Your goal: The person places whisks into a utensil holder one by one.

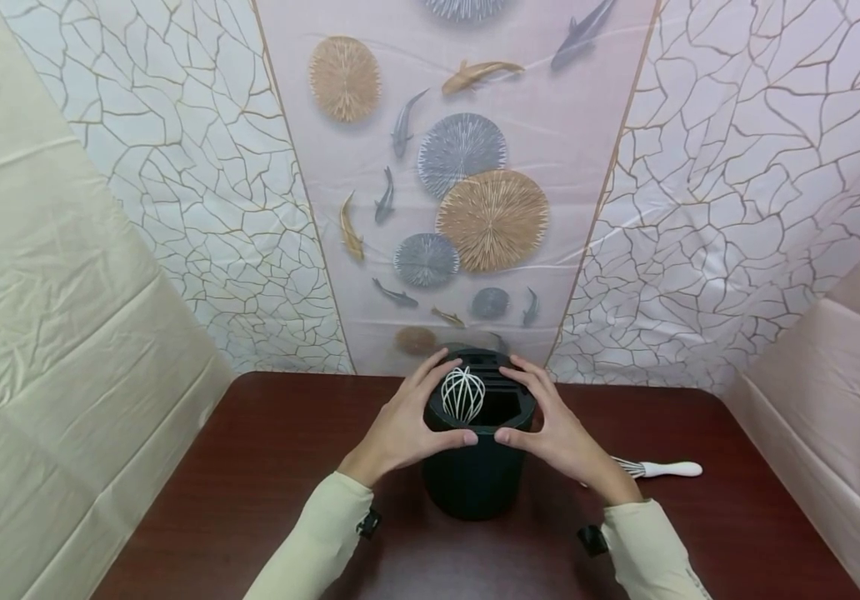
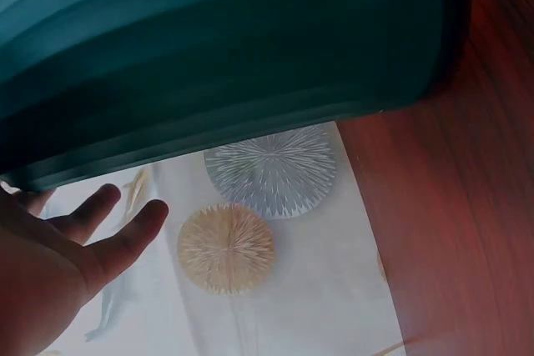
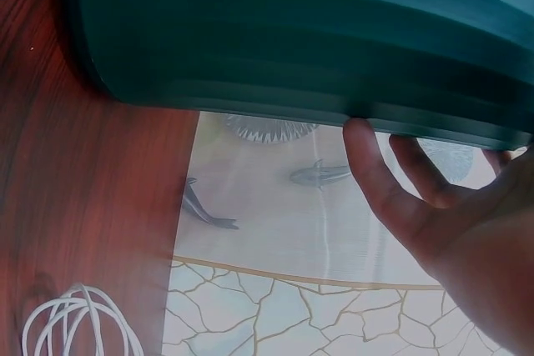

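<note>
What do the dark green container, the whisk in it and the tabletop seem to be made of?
Dark green container: probably moulded plastic, semi-gloss; smooth, softly shining ribbed walls.
Whisk: perhaps plastic- or silicone-coated wire, since its loops look evenly white; the core can't be told.
Tabletop: wood or wood-look laminate, satin; streaked reddish-brown grain with a soft sheen.

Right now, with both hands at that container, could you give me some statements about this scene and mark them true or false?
1. The left hand and right hand are around the rim of the dark green container. True.
2. The container lies on its side. False: it stands upright.
3. A white whisk is in it, wires up. True.
4. A second whisk lies on the table. True.
5. Its handle is black. False: white.
</note>
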Demonstrator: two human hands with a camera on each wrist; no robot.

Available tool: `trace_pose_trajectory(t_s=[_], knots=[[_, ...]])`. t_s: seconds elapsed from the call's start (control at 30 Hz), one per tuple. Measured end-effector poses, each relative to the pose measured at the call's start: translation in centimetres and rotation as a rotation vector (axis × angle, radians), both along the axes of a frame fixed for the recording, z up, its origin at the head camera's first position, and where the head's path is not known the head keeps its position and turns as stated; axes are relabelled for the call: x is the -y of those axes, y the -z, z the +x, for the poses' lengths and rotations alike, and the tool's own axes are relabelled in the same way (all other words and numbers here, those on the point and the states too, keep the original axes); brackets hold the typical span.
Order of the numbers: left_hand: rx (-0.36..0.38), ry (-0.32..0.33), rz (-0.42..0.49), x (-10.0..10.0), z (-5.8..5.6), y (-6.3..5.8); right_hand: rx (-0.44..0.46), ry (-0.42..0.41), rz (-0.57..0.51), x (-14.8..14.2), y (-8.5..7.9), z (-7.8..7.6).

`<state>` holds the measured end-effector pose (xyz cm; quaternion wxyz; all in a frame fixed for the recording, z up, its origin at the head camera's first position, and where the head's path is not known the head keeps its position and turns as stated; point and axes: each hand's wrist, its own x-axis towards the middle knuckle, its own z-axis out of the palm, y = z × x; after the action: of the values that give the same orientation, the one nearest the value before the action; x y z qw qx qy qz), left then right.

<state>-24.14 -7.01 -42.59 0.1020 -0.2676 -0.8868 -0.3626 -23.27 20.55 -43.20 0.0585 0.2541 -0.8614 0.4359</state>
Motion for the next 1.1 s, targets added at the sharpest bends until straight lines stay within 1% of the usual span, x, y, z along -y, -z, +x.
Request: trace_pose_trajectory(t_s=[0.17, 0.33, 0.57, 0.63, 0.83, 0.97, 1.1], knots=[[0.014, -0.007, 0.033, -0.1, 0.1, 0.1, 0.0, 0.003, -0.001, 0.1, 0.1, 0.0], [0.061, 0.003, 0.087, 0.0, 0.3, 0.2, -0.001, -0.002, -0.005, 0.3, 0.1, 0.0], [0.098, 0.022, 0.134, -0.1, 0.3, 0.3, -0.028, -0.001, 0.015, 0.1, 0.0, 0.7], [0.107, 0.028, 0.152, -0.2, 0.2, 0.3, -0.025, 0.01, 0.035, -0.2, -0.2, 1.0], [0.127, 0.032, 0.193, -0.5, 0.1, 0.2, 0.02, 0.067, 0.074, -1.5, -1.0, 2.1], [0.147, 0.042, 0.201, -0.5, 0.2, 0.2, -0.016, 0.085, 0.06, -2.7, -1.2, 2.8], [0.177, 0.048, 0.224, -0.1, 0.4, 0.2, -0.063, 0.101, 0.044, -3.8, -1.4, 3.3]])
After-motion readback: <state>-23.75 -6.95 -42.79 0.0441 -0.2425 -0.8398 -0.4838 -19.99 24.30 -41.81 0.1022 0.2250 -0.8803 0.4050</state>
